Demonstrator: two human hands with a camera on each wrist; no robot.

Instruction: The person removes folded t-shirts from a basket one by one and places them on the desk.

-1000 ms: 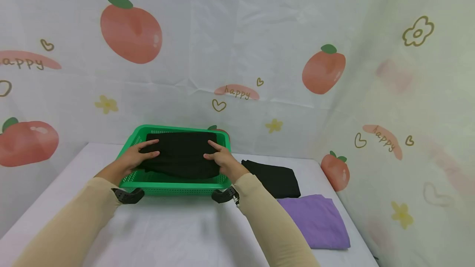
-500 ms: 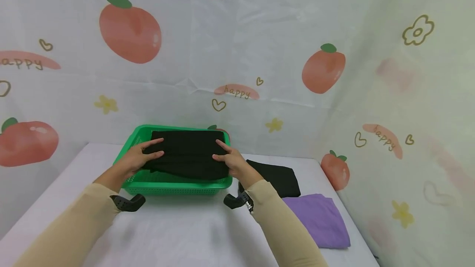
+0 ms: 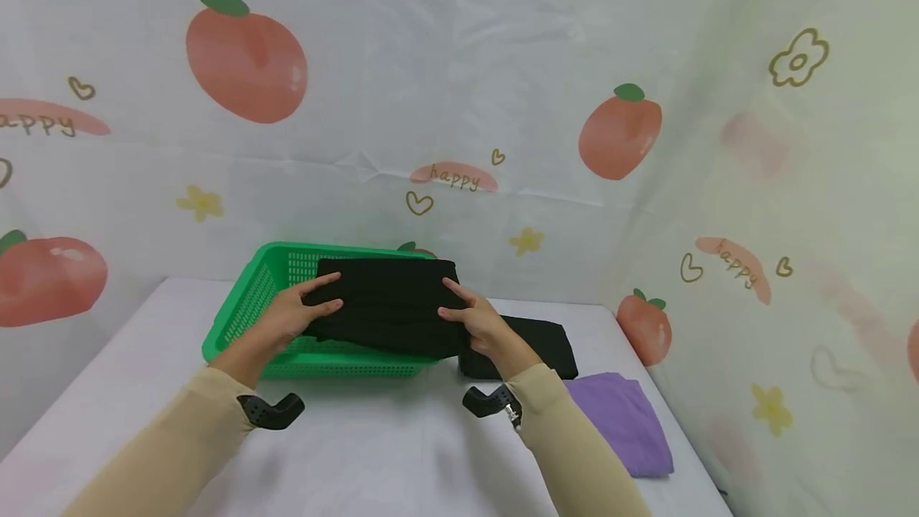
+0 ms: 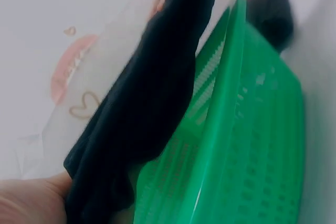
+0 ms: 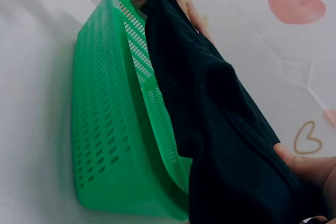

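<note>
Both hands hold a folded black cloth [image 3: 391, 301] by its two ends, above the right part of a green plastic basket [image 3: 233, 309]. My left hand [image 3: 290, 313] grips the left end, thumb and fingers on either side of the fabric. At the other end, my right hand [image 3: 487, 327] pinches the cloth the same way. In the right wrist view the black cloth [image 5: 220, 108] hangs with loose folds, beside the basket's rim [image 5: 137, 98]. The left wrist view shows its lower edge [image 4: 131, 140] raised above the basket wall [image 4: 252, 124]. Fingers behind the cloth are hidden.
On the white table [image 3: 359, 453], another folded black cloth [image 3: 549, 345] lies right of the basket, partly behind my right hand. A folded purple cloth [image 3: 625, 421] lies nearer, by the right edge. A fruit-printed curtain [image 3: 345, 102] stands behind.
Both hands have moved right with the black cloth, from inside the basket's outline to past its right rim. The basket's left interior now shows more. The other cloths stay put.
</note>
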